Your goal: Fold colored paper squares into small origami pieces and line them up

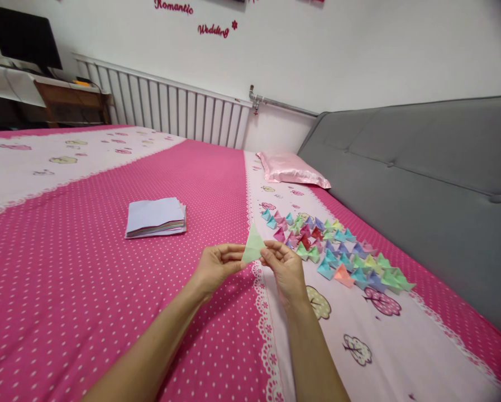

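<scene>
A pale green paper triangle is held up between both hands above the pink dotted bedsheet. My left hand pinches its lower left edge. My right hand pinches its right side with fingers pressed together. To the right of my right hand lie several folded paper pieces in green, blue, pink and orange, spread in rows on the pale strip of the sheet. A stack of coloured paper sheets rests on the bed beyond my left hand.
A shiny pink pillow lies at the far end by the grey padded headboard. A white radiator runs along the wall. A wooden desk with a dark screen stands at the far left.
</scene>
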Demonstrator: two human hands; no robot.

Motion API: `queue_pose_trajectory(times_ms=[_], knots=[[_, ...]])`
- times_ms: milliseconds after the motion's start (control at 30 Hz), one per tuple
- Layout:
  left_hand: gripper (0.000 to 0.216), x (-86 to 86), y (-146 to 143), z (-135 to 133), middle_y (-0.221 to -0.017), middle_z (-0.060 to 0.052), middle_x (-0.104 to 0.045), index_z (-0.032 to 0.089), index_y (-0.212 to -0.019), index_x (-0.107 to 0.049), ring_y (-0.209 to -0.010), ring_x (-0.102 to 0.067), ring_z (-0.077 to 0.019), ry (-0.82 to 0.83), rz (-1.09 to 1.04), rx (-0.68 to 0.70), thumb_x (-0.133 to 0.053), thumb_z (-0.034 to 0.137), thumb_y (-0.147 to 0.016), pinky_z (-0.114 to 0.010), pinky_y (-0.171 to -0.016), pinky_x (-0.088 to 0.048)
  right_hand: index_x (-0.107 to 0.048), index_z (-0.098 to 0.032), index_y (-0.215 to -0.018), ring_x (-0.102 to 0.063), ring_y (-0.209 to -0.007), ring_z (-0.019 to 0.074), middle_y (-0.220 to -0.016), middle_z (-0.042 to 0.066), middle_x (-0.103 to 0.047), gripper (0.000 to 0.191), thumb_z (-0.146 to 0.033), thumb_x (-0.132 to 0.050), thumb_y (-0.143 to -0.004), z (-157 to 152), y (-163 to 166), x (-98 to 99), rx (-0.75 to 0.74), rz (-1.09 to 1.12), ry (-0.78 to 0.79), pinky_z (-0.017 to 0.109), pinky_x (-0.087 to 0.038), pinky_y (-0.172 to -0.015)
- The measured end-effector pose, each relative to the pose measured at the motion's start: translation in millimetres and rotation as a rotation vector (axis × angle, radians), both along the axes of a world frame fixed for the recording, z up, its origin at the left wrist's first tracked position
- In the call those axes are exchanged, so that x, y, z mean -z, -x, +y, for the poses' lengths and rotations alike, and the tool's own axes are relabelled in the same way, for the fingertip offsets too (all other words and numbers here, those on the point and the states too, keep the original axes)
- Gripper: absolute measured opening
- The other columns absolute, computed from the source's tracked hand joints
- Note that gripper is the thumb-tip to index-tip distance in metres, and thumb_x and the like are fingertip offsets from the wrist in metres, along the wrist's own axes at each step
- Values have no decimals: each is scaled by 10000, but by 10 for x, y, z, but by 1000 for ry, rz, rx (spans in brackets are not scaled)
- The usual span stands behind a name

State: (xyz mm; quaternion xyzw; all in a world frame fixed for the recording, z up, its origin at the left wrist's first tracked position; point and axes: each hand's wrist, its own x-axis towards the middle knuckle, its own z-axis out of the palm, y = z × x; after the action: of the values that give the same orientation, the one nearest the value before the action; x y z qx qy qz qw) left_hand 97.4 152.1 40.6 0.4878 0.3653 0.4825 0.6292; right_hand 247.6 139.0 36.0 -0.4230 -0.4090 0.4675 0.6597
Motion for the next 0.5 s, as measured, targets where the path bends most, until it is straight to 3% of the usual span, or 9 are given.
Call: queue_pose_trajectory(times_ms=[300,500], knots=[[378,-15,17,-21,-882,-91,-694,127,-932,-661,-729,-626,-142,-19,18,38,-726,299,-601,-237,-679,-465,-617,-164,-808,-547,-556,80,-662,-17,-626,256,-273,-736,-609,-16,9,-20,-47,-4,14,208,-446,-580],[324,13,12,-10,-619,-54,-651,97,-720,-681,-513,-538,-100,-38,138,-22,-691,404,-615,-217,-529,-400,-600,-163,-797,-551,-576,102,-656,-11,-611,257,-294,-726,-616,-13,40,7,-133,-76,3,226,-444,-583]])
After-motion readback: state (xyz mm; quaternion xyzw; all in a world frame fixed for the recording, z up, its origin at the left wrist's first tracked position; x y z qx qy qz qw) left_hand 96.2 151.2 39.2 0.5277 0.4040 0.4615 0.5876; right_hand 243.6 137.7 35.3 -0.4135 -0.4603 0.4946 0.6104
